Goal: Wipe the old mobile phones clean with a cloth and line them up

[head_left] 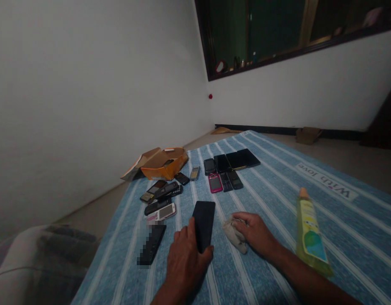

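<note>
Gripped between the thumb and fingers of my left hand [189,258] is a black smartphone [204,220], its dark face up on the blue striped cloth. My right hand [257,231] pinches a crumpled pale rag [235,235] just right of that phone, apart from it. Left of my left hand lies another dark phone [154,243], partly blurred out by blocks. A white and pink phone [163,212] and several dark phones [167,190] lie beyond it. Farther off, a pink phone [215,183] sits in a group with other phones and a black tablet [242,159].
An open orange cardboard box [165,171] with a dark item inside stands at the far left of the cloth-covered surface [271,203]. On the right lies a bottle of yellow liquid [311,237]. Walls rise beyond, with a dark window [271,34] and a small carton [308,134] on the floor.
</note>
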### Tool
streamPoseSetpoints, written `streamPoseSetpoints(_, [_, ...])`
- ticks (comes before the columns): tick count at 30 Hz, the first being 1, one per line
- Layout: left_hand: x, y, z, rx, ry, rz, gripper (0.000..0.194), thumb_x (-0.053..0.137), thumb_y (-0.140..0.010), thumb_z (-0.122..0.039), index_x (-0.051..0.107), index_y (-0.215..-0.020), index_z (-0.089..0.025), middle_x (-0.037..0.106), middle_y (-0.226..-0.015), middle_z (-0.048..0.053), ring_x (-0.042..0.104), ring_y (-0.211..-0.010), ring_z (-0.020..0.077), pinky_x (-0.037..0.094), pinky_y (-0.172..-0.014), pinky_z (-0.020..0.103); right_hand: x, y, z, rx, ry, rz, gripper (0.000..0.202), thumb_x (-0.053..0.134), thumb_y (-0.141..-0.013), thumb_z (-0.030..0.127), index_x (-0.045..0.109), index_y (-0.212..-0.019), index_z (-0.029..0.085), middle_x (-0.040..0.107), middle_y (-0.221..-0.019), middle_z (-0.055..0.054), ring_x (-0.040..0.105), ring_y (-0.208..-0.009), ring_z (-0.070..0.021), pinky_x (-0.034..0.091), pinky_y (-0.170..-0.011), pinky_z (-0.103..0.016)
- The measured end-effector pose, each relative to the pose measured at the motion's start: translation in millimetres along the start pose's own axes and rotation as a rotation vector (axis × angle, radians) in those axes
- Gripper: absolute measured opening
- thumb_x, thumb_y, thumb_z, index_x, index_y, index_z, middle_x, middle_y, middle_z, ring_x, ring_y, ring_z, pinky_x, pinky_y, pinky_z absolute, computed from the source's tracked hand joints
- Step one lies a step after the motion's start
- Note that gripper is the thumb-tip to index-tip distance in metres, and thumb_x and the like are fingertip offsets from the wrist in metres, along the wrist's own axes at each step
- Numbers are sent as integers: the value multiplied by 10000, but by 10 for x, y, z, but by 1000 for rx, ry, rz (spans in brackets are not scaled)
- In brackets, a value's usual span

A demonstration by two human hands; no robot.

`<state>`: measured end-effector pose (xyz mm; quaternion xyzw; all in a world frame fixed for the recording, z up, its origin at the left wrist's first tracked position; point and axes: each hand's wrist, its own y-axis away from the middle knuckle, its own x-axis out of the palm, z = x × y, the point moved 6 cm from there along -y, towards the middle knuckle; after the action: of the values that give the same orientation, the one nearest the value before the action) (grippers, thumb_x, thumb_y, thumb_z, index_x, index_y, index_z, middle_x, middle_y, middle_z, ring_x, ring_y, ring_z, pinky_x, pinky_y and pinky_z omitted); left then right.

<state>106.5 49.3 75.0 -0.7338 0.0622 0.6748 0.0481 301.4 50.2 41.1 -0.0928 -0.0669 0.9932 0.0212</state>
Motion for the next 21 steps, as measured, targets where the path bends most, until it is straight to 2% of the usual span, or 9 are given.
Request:
streamPoseSetpoints(5, [-86,-137,106,-46,116,13,743,568,-667,-288,414,-1356,-55,658,-1064,180,596,-1021,345,465,-824,424,20,-24,3,-9,19,9,271,497,-794,281,734,-825,154,700,-783,-26,632,-767,-183,462,-748,-278])
streamPoseSetpoints(7, [-137,-201,231,-117,328,65,799,608,-610,-322,429,-1341,-54,686,-973,147,639,-918,325,486,-776,405,28,-32,-2,-13,26,5,254,496,-791,266,724,-793,155,683,-759,-15,618,-749,-171,447,-719,-262])
streamPoseSetpoints(9, [-168,-246,344,-210,675,154,864,654,-576,-412,427,-1339,-74,700,-939,111,662,-843,290,509,-731,375,37,-38,-1,-13,23,0,243,490,-790,251,714,-778,156,658,-725,-3,600,-725,-160,431,-685,-251])
streamPoseSetpoints(12, [-267,-311,363,-295,1023,217,759,659,-594,-510,533,-1250,-151,701,-939,86,669,-841,267,510,-646,333,56,-39,16,-6,8,8,230,478,-789,233,694,-749,163,623,-680,11,579,-695,-147,410,-649,-238])
streamPoseSetpoints(14, [-332,-393,236,-314,1137,251,713,716,-566,-468,574,-1197,-168,697,-983,91,667,-867,258,509,-634,314,69,-41,26,2,3,17,225,477,-789,225,686,-734,162,619,-672,9,576,-685,-144,404,-643,-237])
streamPoseSetpoints(16, [-400,-548,-3,-279,1233,259,658,747,-565,-439,597,-1141,-159,695,-950,89,663,-832,240,514,-637,310,77,-47,27,14,-1,18,224,482,-787,220,693,-741,161,631,-682,2,579,-682,-146,406,-651,-244])
streamPoseSetpoints(19, [-469,-922,-482,-171,1254,249,577,770,-547,-409,623,-1043,-155,668,-799,44,635,-722,191,503,-608,287,88,-61,20,17,-13,18,228,484,-781,206,709,-762,167,654,-704,-7,589,-694,-154,414,-669,-256])
streamPoseSetpoints(21, [-501,-1240,-845,-54,1148,212,417,726,-608,-437,641,-898,-149,614,-670,13,595,-618,157,481,-567,268,95,-68,7,18,-27,17,232,485,-774,197,716,-775,174,670,-726,-11,599,-708,-158,420,-680,-259])
